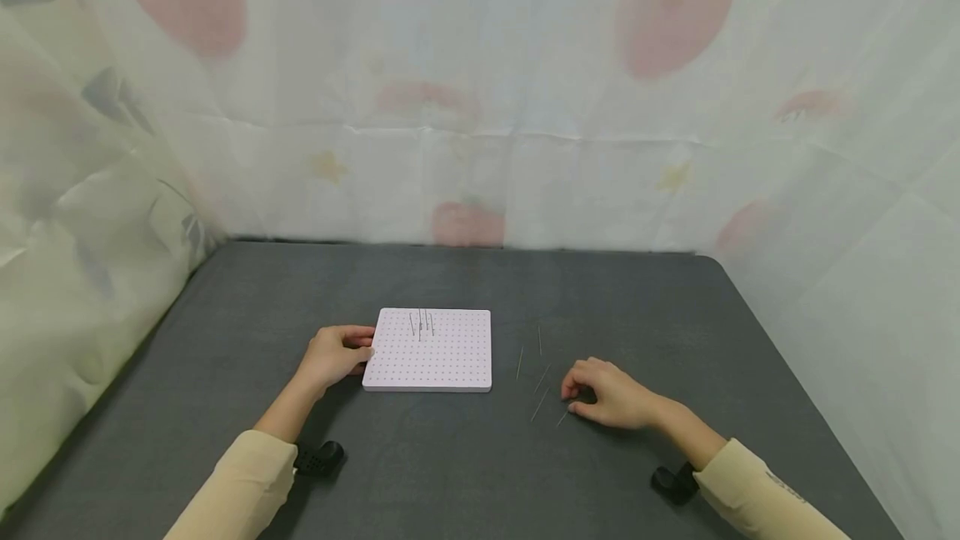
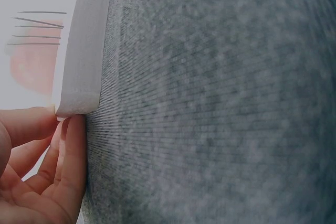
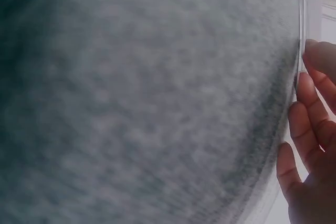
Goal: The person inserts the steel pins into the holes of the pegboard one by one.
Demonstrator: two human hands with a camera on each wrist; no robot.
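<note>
Board (image 1: pixel 457 365) left of loose pins (image 1: pixel 541 404); left hand (image 1: pixel 327 358) grips its left edge. Right hand (image 1: pixel 611 395) apparently pinches near pin (image 1: pixel 562 418): pickup step, judged; next calls for steady lift.

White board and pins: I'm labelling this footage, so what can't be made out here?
Head view: exactly where the standing pins meet the board; too small.
Head view: whether the right hand grips the nearest loose pin; too small.
Left wrist view: the board's upper end, cut off by the top edge.
</note>
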